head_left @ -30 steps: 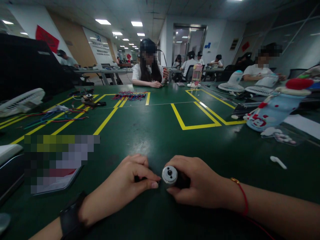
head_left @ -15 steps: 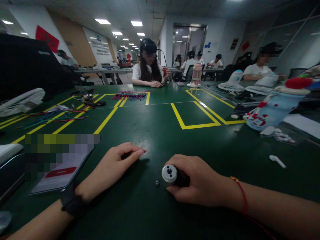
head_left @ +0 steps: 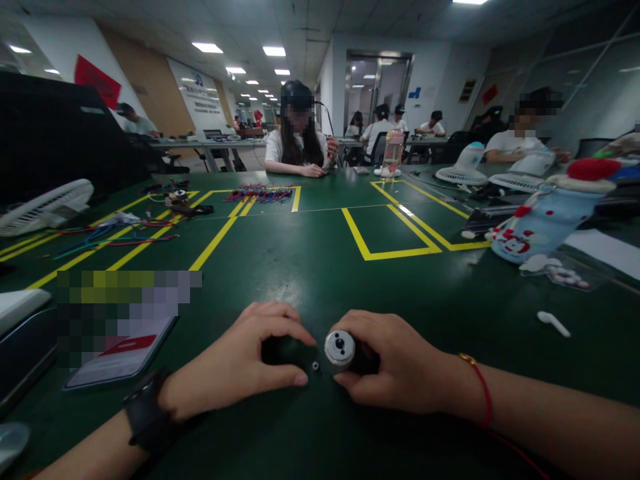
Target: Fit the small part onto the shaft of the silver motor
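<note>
Now that the left hand (head_left: 250, 357) has returned from eleven o'clock, its grip is spread beside the unheld metal ring (head_left: 315, 366), at eight o'clock from the motor (head_left: 340, 350) the right hand (head_left: 395, 367) clasps.

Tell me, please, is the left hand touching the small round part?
Apart: the head view shows tabletop between the left hand and the small round part.

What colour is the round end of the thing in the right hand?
The round end is silver-grey with dark spots; the head view shows it.
</note>
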Demonstrator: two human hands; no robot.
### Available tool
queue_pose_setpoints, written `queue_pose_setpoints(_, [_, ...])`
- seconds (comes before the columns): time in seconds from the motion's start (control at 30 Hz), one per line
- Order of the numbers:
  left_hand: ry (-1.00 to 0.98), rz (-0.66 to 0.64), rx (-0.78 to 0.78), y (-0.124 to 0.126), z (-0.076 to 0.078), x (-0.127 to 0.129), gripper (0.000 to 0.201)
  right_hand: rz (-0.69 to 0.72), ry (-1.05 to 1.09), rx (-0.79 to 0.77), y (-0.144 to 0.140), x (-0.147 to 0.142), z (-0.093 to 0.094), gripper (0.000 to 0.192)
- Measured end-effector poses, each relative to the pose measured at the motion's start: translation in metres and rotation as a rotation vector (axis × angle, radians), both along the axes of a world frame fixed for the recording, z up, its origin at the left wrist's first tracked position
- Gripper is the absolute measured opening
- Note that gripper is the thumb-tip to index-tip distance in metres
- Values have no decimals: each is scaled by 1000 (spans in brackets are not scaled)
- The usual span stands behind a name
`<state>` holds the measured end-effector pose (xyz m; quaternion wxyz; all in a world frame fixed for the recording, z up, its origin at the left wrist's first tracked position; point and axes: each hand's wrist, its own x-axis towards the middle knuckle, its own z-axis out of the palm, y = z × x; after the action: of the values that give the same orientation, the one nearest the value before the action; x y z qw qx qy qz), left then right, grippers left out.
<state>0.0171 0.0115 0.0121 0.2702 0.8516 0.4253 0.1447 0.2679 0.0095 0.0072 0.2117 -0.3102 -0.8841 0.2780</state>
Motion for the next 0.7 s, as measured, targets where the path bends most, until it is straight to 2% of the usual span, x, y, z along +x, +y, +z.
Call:
queue_pose_setpoints(0.13, [-122, -12, -32, -11, 2, 13, 10, -6, 2, 3, 0, 0, 0, 29])
queue_pose_setpoints(0.3, [-369, 171, 40, -18, 12, 26, 15, 5, -7, 21, 0, -2, 1, 28])
queue_pose_setpoints(0.47, [-317, 162, 57, -24, 20, 39, 20, 3, -32, 62, 1, -4, -1, 22])
queue_pose_setpoints(0.7, [-280, 140, 94, -25, 23, 41, 21, 8, -18, 71, 1, -3, -3, 22])
